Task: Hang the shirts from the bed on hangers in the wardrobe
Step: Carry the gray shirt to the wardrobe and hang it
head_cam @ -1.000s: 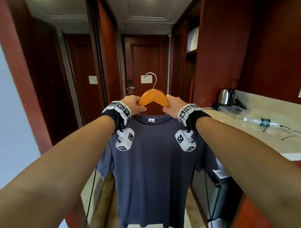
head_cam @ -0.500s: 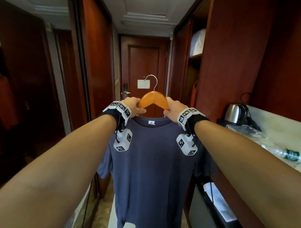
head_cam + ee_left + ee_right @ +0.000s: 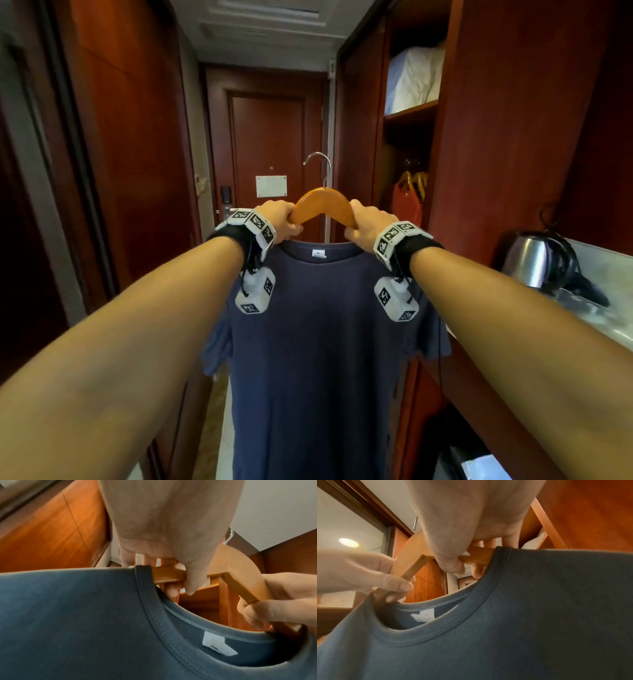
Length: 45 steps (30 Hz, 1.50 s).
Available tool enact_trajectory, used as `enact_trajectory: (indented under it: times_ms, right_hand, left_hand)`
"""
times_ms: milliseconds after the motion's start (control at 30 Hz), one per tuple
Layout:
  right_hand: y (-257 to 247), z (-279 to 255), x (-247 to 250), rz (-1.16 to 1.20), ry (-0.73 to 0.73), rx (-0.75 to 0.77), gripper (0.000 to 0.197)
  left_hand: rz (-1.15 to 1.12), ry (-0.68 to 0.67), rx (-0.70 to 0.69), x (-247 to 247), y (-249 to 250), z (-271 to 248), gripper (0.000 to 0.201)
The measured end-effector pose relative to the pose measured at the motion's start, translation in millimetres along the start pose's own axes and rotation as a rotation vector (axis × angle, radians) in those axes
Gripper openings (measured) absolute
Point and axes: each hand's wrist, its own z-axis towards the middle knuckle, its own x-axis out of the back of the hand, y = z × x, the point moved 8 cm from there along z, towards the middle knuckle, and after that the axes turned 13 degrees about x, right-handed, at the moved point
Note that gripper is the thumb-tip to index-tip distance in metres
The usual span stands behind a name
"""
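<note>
A dark blue T-shirt (image 3: 318, 342) hangs on an orange wooden hanger (image 3: 323, 205) with a metal hook (image 3: 320, 162), held up at chest height in front of me. My left hand (image 3: 281, 219) grips the hanger's left arm just above the collar, thumb under the wood (image 3: 192, 582). My right hand (image 3: 364, 224) grips the right arm the same way (image 3: 452, 563). The shirt's collar (image 3: 171, 612) with a white label (image 3: 423, 616) sags below the hanger. The open wardrobe (image 3: 407, 164) stands ahead on the right.
Inside the wardrobe hang a red garment (image 3: 406, 204) and yellow hangers (image 3: 419, 180); white bedding (image 3: 414, 78) lies on its upper shelf. A steel kettle (image 3: 534, 263) stands on the counter at right. Wood panels line the narrow corridor; a closed door (image 3: 267, 164) ends it.
I have walked forward along the corridor with the shirt on its hanger. The wardrobe opening has come closer on the right. Both hands keep the same hold.
</note>
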Motion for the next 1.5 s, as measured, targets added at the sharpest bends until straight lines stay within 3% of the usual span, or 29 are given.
enact_trajectory:
  times_ms: [567,767,1067,1300,1500]
  right_hand:
    - [208.4,257.2,-83.7,-0.105,0.051,-0.087,0.029]
    - [272.0,333.3,-98.4,-0.134,0.058,-0.122,0.030]
    - [384.0,396.7,-139.0,-0.120,0.064,-0.332,0.033]
    - [469.2,420.8,-151.9,-0.208,0.141,-0.546,0.039]
    - [533.5,416.4,-147.2,-0.300,0.115,-0.712,0.036]
  left_hand:
    - [-0.077,-0.030,-0.107,-98.7,28.1,351.8,0.009]
    - [-0.132,-0.055,-0.162,-120.3,44.9,451.0,0.011]
    - [-0.222,-0.132,-0.285,-189.7,93.0,582.8,0.016]
    - [-0.338,-0.265,-0.447,-250.0,152.1,671.9,0.024]
    - [-0.375,-0.404,-0.629,-294.0,216.0,725.3,0.026]
